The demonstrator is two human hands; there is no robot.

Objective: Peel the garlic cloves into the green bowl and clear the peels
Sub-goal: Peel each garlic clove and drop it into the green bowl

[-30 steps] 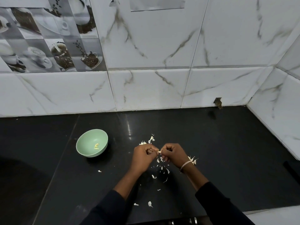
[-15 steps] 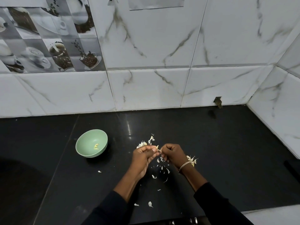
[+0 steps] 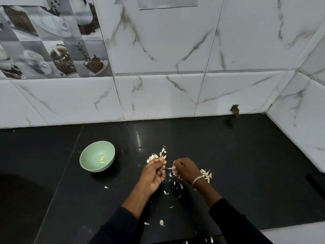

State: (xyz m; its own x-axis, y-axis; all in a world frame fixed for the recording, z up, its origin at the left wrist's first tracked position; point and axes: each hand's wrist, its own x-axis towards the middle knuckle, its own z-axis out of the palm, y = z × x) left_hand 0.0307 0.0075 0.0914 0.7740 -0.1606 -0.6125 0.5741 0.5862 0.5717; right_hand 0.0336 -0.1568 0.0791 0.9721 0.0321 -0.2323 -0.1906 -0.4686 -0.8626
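Observation:
My left hand pinches a pale garlic clove at its fingertips, palm turned up, just above the black counter. My right hand, a short gap to the right, pinches a thin strip of peel. The green bowl stands on the counter to the left of my hands and holds peeled garlic. A small heap of garlic pieces lies behind my left hand, and another heap lies behind my right wrist. Loose peels are scattered under my hands.
White marble-tiled walls close the counter at the back and on the right. More peel flakes lie near the front edge, and one flake lies below the bowl. A dark gap shows at the wall's base.
My hands have drawn apart: the left has turned palm up with the clove, and the right has pulled away with a strip of peel.

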